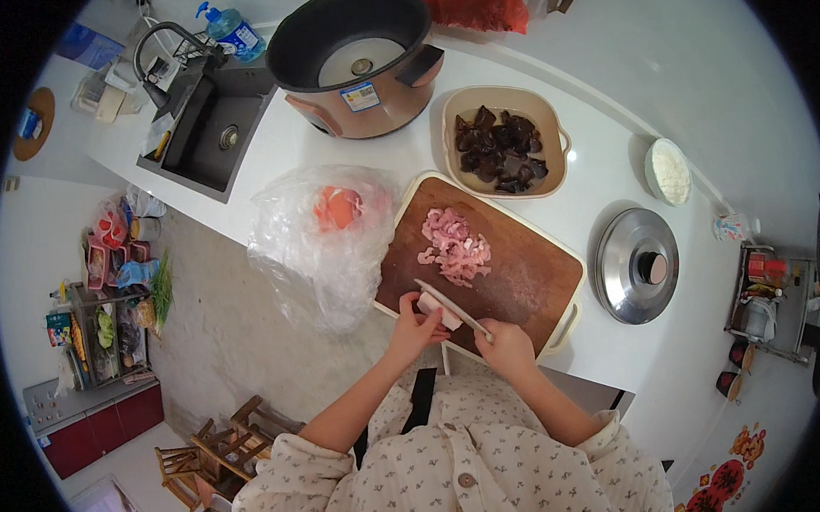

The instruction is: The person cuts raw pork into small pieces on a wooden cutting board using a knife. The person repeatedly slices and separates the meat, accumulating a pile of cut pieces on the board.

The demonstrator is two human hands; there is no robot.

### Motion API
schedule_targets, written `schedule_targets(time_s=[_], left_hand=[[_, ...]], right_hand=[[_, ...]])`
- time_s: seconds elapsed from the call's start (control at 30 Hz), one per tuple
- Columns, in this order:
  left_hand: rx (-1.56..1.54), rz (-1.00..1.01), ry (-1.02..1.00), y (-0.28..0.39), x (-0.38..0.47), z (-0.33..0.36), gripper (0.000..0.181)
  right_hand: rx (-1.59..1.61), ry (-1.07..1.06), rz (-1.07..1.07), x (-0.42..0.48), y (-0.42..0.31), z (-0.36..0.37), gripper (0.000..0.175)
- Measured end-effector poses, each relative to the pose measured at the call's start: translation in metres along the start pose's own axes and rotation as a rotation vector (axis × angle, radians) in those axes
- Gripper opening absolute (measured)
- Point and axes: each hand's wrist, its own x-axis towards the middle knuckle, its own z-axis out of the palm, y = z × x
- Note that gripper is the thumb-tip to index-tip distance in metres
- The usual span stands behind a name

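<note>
A piece of raw meat (441, 310) lies near the front edge of a wooden cutting board with a pale rim (532, 272). My left hand (414, 327) steadies it, fingers bent against its left and near sides. My right hand (507, 347) grips the handle of a knife (449, 303), whose blade lies along the meat's far side, its tip pointing up and left. Farther back on the board is a pile of cut raw meat pieces (456, 246). A crumpled clear plastic bag (315, 259) with something orange-red inside rests at the board's left.
Behind the board stands a beige basin (563, 176) holding dark soaked pieces, likely wood ear fungus. A large cooker pot (371, 112) is farther left, beside the sink (199, 141). A metal lid (630, 268) and a bowl of white contents (670, 172) sit to the right.
</note>
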Motion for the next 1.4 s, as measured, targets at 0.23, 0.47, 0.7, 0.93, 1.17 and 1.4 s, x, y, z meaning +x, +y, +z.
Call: schedule_targets(time_s=[0.23, 0.47, 0.7, 0.93, 1.17, 1.4], left_hand=[[0.144, 0.119, 0.087, 0.005, 0.002, 0.0, 0.037], [0.161, 0.309, 0.098, -0.004, -0.003, -0.002, 0.033], [0.153, 0.494, 0.04, 0.011, -0.001, -0.001, 0.029], [1.061, 1.079, 0.125, 0.035, -0.014, -0.003, 0.037], [1.001, 1.146, -0.035, 0.018, -0.006, 0.001, 0.035], [0.187, 0.198, 0.279, 0.016, -0.003, 0.011, 0.013]], right_hand=[[-0.031, -0.004, -0.006, -0.005, 0.005, -0.008, 0.024], [0.027, -0.038, 0.022, -0.023, 0.01, -0.011, 0.025], [0.442, -0.083, 0.152, -0.018, 0.028, -0.004, 0.027], [0.465, -0.021, 0.204, -0.014, 0.025, -0.007, 0.027], [0.207, 0.08, 0.148, -0.017, 0.03, -0.014, 0.023], [0.153, 0.109, 0.088, -0.028, 0.023, -0.013, 0.023]])
